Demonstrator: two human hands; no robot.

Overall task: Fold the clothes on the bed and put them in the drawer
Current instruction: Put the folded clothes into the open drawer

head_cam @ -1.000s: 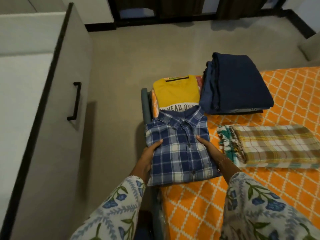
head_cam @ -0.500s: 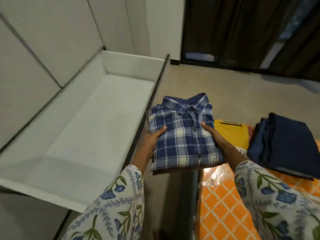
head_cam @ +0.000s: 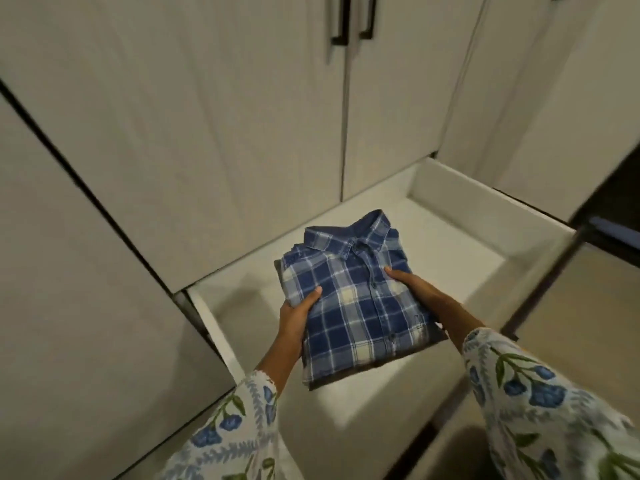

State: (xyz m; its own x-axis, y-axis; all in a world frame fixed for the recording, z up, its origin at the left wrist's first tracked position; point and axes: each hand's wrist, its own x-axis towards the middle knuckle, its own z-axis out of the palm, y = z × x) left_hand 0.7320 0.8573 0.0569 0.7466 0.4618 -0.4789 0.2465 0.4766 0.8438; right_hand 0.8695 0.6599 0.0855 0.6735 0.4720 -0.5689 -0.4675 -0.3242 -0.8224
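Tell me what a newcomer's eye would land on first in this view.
First comes the folded blue-and-white plaid shirt at the centre, held from both sides by the left hand and the right hand over the open white drawer, which shows nothing else inside. Next come the floral-print sleeves at the bottom, and behind the drawer the pale cupboard doors with two black handles at the top.

The open white drawer (head_cam: 491,216) is pulled out from the pale wardrobe, its bare bottom and low walls showing. Over its middle sits the folded blue plaid shirt (head_cam: 353,299), collar toward the wardrobe; whether it already rests on the drawer bottom is hard to tell.
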